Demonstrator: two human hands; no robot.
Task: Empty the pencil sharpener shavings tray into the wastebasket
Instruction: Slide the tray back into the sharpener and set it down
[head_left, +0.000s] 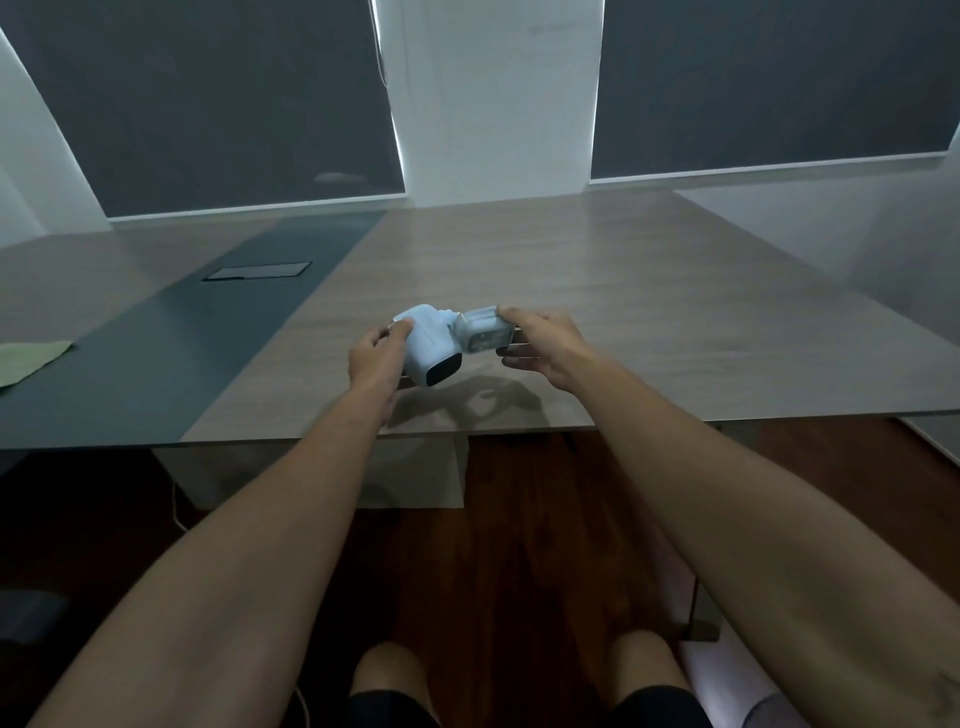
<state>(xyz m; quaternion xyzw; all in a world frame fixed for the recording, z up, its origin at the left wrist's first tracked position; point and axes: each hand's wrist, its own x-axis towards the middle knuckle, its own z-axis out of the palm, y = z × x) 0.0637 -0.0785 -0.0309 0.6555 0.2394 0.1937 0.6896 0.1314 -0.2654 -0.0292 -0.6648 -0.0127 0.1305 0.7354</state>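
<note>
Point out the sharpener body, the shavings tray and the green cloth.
sharpener body (428, 343), head view, on its pale blue side wall.
shavings tray (483, 335), head view, on its clear front face.
green cloth (31, 358), head view, on its flat middle, at the table's left edge.

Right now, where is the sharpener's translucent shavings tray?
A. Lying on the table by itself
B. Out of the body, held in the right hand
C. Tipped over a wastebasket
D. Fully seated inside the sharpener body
B: the right hand holds the translucent shavings tray apart from the pale blue sharpener body, whose dark empty slot faces the camera while the left hand holds it above the table.
</note>
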